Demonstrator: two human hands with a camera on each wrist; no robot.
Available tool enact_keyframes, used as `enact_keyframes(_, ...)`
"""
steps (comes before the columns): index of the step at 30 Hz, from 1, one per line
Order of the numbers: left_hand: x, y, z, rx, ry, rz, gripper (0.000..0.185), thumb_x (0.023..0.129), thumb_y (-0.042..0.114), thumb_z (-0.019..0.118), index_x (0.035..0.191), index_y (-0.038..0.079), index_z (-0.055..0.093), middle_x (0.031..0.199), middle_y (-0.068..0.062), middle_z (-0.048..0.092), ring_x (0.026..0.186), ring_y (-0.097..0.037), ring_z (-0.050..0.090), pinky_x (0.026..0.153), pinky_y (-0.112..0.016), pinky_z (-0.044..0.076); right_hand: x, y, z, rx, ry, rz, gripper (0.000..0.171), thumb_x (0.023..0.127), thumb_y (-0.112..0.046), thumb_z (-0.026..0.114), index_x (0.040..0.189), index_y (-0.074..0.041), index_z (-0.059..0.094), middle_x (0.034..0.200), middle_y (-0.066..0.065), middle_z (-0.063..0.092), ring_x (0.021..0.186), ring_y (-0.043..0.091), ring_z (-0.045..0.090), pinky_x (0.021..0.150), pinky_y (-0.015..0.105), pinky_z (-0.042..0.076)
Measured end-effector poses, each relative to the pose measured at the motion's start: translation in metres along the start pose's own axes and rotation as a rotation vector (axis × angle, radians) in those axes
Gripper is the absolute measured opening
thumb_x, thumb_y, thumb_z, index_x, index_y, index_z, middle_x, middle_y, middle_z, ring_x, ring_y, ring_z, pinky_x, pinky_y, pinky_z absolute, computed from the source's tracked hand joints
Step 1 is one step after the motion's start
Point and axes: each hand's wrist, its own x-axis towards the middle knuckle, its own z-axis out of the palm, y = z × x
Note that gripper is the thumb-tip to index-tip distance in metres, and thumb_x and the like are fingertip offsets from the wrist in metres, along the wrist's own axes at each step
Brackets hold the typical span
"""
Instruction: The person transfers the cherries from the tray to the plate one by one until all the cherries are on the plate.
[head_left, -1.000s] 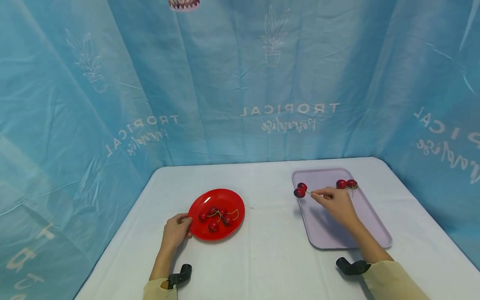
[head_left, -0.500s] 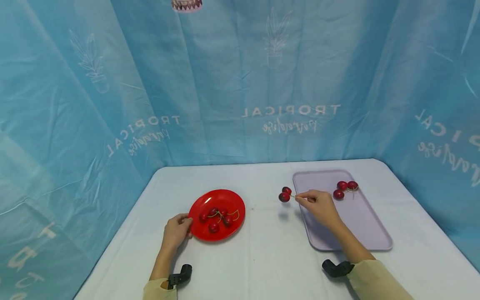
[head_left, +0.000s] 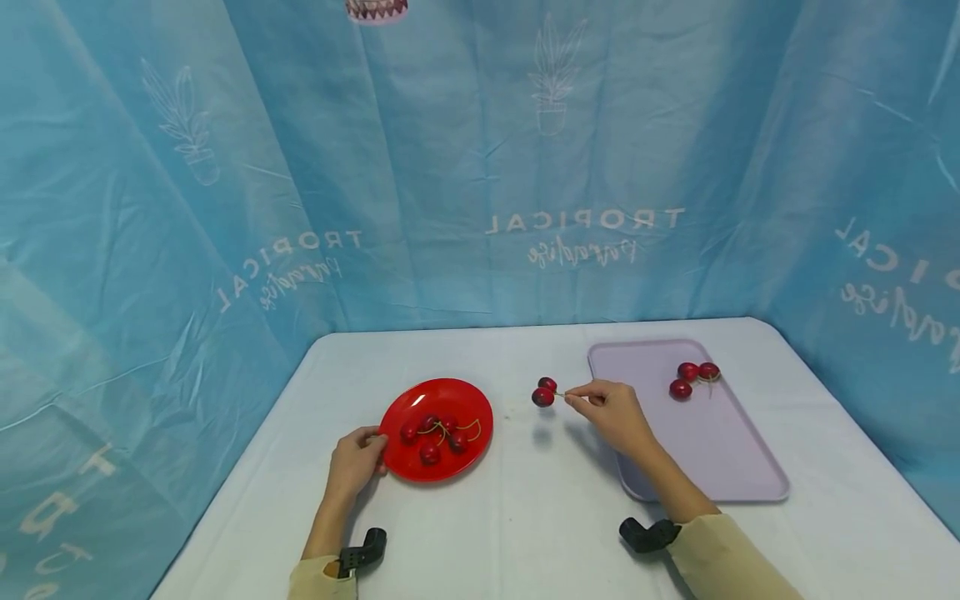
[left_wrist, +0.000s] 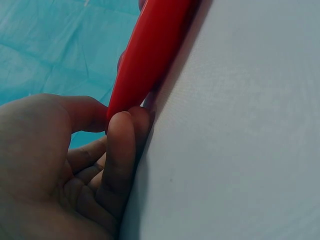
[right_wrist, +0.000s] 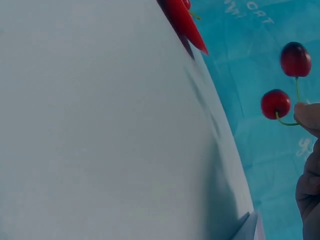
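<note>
Cherries (head_left: 543, 397) with dark red skins, a pair on thin green stems, hang in the air above the white tabletop (head_left: 510, 533), between the red plate (head_left: 474, 410) and the pale purple tray (head_left: 720, 450). The right hand (head_left: 611, 412) pinches their stems between its thumb and fingertips, and the fruit itself is clear of the fingers. In the right wrist view the stems run to the fingertips, one cherry set apart from the other, with the plate's edge in the upper part of the view. Below the pair, a soft shadow falls on the tabletop. The left hand (head_left: 356, 458) grips the near-left rim of the plate, its thumb on the upper side and its fingers against the underside, as the left wrist view shows. On the plate lies a cluster of five cherries (head_left: 430, 454), their green stems crossing and curling over them. Three more cherries (head_left: 681, 389) sit close together toward the far right of the tray, one of them at its edge. Light tan sleeves (head_left: 727, 558) cover both forearms, and a blue curtain (head_left: 450, 150) printed with mirrored lettering hangs behind the table.
</note>
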Motion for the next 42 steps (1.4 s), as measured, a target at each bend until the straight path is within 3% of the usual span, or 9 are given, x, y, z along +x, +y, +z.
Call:
enact_keyframes(9,-0.001,0.002,0.000,-0.013,-0.004,-0.004,0.036,0.095,0.020,0.056,0.124,-0.002,0.058,0.087,-0.011,0.064,0.054,-0.017,0.059,0.056,-0.025,0.049,0.007,-0.003,0.018,0.017,-0.018,-0.047,0.012,0.083,-0.024,0.076,0.090,-0.015,0.079,0.057,-0.002,0.041,0.056,0.016,0.038,0.047,0.028,0.030)
enact_keyframes(26,0.004,-0.003,0.002,-0.012,0.019,0.005,0.035,0.094,0.020,0.056,0.122,-0.002,0.059,0.087,-0.011,0.063,0.055,-0.018,0.059,0.054,-0.025,0.049,0.017,-0.023,0.064,0.017,-0.063,-0.117,0.005,0.083,-0.018,0.076,0.087,-0.018,0.078,0.058,-0.007,0.047,0.057,0.011,0.040,0.048,0.025,0.033)
enact_keyframes(34,0.006,-0.006,0.004,-0.010,0.035,0.011,0.034,0.093,0.018,0.057,0.121,-0.002,0.060,0.086,-0.010,0.063,0.054,-0.016,0.059,0.054,-0.025,0.051,0.018,-0.034,0.084,-0.026,-0.088,-0.180,0.006,0.081,-0.015,0.077,0.087,-0.016,0.079,0.056,-0.009,0.043,0.055,0.009,0.038,0.048,0.025,0.031)
enact_keyframes(42,0.005,-0.006,0.003,-0.010,0.030,0.006,0.034,0.094,0.019,0.057,0.121,-0.001,0.060,0.086,-0.010,0.063,0.054,-0.016,0.059,0.054,-0.025,0.050,0.018,-0.039,0.100,-0.063,-0.111,-0.183,0.007,0.081,-0.017,0.078,0.088,-0.018,0.079,0.059,-0.009,0.048,0.058,0.009,0.042,0.047,0.024,0.035)
